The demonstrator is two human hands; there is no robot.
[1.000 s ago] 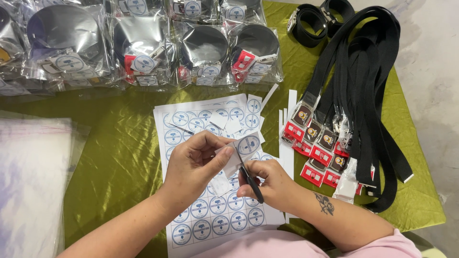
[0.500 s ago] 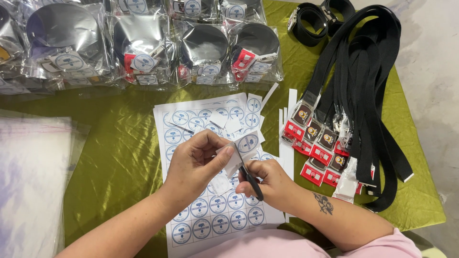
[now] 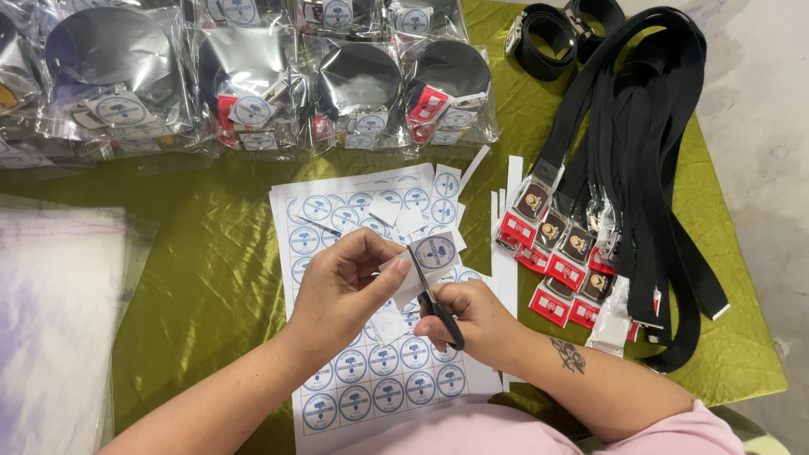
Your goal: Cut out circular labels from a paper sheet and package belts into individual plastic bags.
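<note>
Our left hand pinches the paper label strip between closed fingertips; our right hand grips the scissors, blades just beside those fingertips. We cut slowly, keeping the strip taut.

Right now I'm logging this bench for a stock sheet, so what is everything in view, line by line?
cloth: one, olive green, covers the table.
bagged belts: at least six clear bags, black coils inside, along the far edge.
loose belts: a bundle, black, at the right, buckles with red tags toward the middle.
rolled belts: two, black, far right corner.
label sheet: one, white with blue round labels, centre, under the hands.
paper strips: several, white, right of the sheet.
plastic sleeves: a stack, clear, at the left.
cut label: one, white and blue, in the left grip.
scissors: one pair, black, cutting at the label.
left hand: pinches the label.
right hand: holds the scissors.
</note>
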